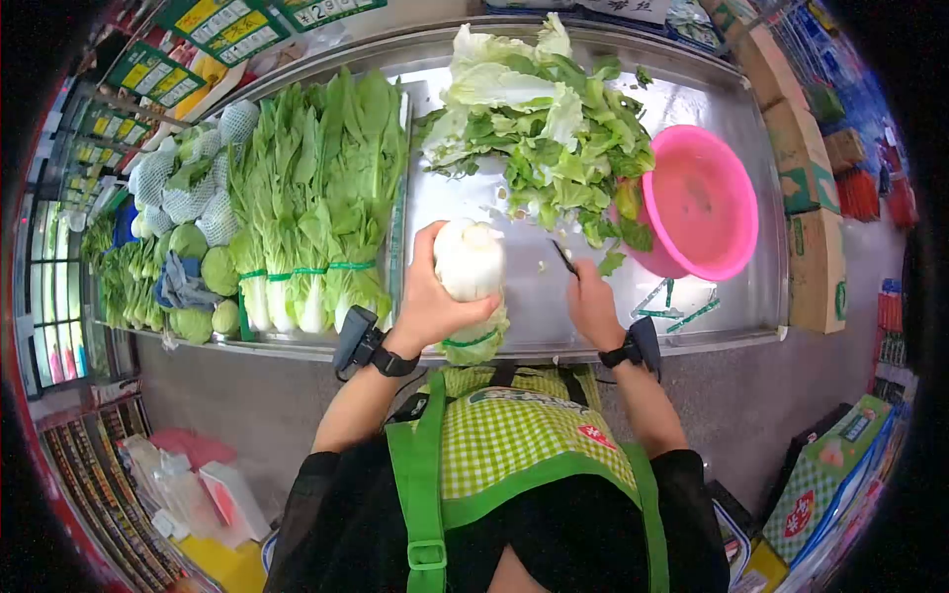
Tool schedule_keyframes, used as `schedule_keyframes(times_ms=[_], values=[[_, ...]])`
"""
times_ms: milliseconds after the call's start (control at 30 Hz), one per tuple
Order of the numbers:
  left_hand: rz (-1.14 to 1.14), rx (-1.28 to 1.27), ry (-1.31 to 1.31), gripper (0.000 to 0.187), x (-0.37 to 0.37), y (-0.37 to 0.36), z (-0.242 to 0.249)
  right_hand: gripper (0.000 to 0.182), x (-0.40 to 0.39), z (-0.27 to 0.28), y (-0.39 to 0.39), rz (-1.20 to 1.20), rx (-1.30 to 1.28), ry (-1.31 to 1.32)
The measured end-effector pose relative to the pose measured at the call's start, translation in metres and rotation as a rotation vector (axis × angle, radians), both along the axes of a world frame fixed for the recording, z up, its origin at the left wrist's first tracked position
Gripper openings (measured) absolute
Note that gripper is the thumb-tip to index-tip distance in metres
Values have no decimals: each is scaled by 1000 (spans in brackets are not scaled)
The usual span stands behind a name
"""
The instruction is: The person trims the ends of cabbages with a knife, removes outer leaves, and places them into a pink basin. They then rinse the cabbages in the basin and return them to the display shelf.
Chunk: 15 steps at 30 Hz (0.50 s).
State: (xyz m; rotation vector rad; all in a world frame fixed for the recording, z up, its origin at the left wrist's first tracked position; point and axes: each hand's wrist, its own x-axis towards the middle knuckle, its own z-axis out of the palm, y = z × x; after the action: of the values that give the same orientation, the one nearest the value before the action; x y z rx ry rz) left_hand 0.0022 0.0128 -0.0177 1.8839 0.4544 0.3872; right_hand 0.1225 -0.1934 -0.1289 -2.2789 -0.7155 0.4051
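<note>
My left hand [440, 292] is wrapped around a napa cabbage [469, 259], its white root end pointing up and away from me. Green tape circles the cabbage's leafy end close to the tray's front edge. In my right hand [591, 301] is a small dark knife [564, 256], its blade pointing up and left, apart from the cabbage. Beyond both hands lies a heap of trimmed leaves [554, 128] on the metal tray [450, 203], with small scraps scattered around the knife.
A pink basin [704, 203] with some liquid stands at the right, touching the leaves. Green tape strips [682, 306] lie before it. Bundled leafy greens [321, 188] fill the left side, beside round cabbages [219, 269] and net-wrapped produce [188, 178]. Cardboard boxes [816, 267] stand beyond the tray's right edge.
</note>
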Motion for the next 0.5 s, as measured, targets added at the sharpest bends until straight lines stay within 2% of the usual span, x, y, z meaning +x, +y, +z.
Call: schedule_keyframes(times_ms=[67,133,267,400,500], values=[[31,-18,19,84,5,-8,6,26,-7,58,21,149,317,-394],[75,124,73,85,7,-13,9,31,-11,96,32,180,363,-503],[121,135,162,81,12,-26,14,41,-15,114,43,266,393,-749],[95,323,79,76,15,-32,15,41,-20,118,39,282,332,-732],[66,316,68,75,15,-34,13,39,-26,120,37,229,274,-701]])
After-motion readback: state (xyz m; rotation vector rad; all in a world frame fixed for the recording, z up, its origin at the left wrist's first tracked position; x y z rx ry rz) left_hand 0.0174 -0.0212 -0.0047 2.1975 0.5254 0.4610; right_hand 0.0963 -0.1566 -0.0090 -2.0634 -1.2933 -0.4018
